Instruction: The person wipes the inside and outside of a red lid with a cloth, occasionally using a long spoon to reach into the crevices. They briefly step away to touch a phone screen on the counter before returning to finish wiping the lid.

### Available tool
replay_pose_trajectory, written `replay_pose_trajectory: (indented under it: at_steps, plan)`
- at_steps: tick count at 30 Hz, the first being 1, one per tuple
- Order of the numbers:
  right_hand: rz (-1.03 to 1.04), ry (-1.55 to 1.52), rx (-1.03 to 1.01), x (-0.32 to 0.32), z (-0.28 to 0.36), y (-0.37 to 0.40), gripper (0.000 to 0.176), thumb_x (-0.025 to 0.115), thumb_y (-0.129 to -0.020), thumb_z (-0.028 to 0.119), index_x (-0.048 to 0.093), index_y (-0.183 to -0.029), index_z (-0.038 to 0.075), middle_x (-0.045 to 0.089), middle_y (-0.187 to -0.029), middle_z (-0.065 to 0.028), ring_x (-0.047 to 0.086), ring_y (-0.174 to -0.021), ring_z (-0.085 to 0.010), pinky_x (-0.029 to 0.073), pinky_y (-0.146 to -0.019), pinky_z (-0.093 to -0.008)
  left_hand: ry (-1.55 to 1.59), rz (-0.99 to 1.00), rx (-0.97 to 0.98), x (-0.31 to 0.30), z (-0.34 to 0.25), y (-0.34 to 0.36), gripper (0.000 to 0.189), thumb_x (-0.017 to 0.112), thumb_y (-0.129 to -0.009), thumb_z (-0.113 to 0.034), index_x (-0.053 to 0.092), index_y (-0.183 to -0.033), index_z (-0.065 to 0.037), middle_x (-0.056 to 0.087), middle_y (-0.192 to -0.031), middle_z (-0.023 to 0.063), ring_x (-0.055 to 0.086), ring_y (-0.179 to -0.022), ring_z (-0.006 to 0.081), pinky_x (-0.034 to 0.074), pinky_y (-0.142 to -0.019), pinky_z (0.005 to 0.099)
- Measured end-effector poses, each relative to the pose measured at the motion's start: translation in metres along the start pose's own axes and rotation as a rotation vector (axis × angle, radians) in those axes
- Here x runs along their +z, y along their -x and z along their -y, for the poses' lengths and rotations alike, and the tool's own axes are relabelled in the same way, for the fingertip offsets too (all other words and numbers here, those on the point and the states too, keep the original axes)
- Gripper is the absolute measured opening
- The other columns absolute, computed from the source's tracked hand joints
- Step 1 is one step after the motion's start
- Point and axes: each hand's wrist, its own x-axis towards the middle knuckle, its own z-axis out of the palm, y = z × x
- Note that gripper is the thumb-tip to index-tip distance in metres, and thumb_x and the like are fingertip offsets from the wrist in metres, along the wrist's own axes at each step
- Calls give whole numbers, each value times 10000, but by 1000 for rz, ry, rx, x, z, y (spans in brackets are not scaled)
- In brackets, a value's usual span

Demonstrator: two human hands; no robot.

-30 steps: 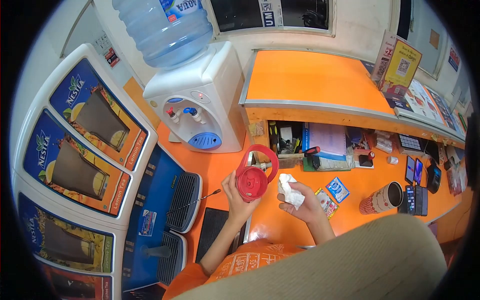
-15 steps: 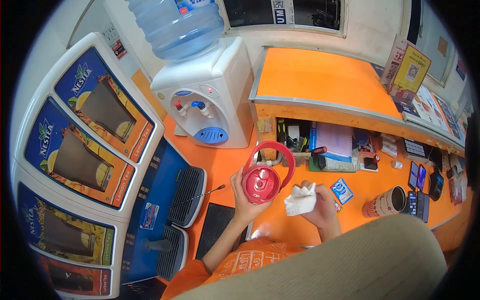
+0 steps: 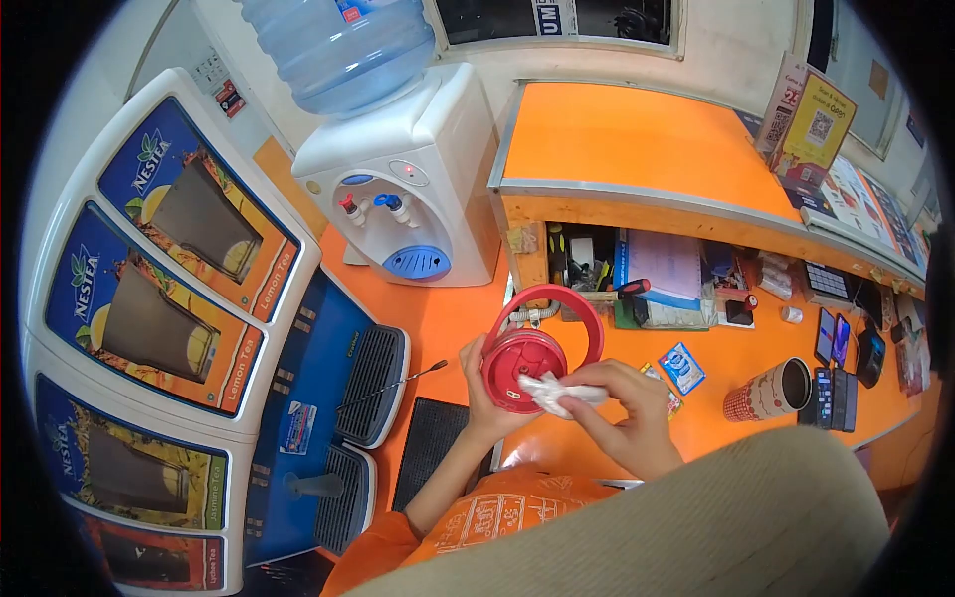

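Note:
My left hand grips a red bottle lid by its side, its round inner face turned up toward me. A red loop handle arches from the far side of the lid. In my right hand a crumpled white tissue is pinched between thumb and fingers. The tissue overlaps the lower right of the lid's face and hides part of it. Whatever lies under the lid is out of sight.
A drink dispenser stands on the left, a white water dispenser behind. To the right are a blue sachet, a patterned paper cup and phones. An orange raised counter runs across the back.
My right hand has moved left, bringing the tissue from beside the lid onto its face. My left hand holds the lid in nearly the same place. The view has shifted slightly.

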Motion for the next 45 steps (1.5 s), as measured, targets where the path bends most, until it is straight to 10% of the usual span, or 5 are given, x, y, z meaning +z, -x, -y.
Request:
replay_pose_trajectory:
  at_steps: [36,40,45]
  plan:
    - [596,822,-595,23,-50,-6,170,568,-679,103,592,-808,-6,538,-891,-64,539,-849,-205,525,-689,-290,-132,545,53,-19,-2,-30,988,832,-479,-206,242,-1252,-31,298,-1197,211,325,-1171,383,320,-983,429]
    - [569,907,-539,-4,-32,-19,180,575,-672,49,598,-845,5,564,-912,-69,560,-891,-209,508,-728,-310,-82,544,-79,-19,-4,-33,1011,838,-473,-191,221,-1262,-49,327,-1210,181,360,-1177,323,327,-990,404]
    - [103,311,-249,-19,-24,-30,241,590,-696,-88,587,-915,13,611,-945,-116,604,-860,-251,501,-744,-330,-15,513,-216,-22,-8,-26,1027,848,-489,-169,190,-1272,-73,362,-1229,146,412,-1174,260,344,-992,385]
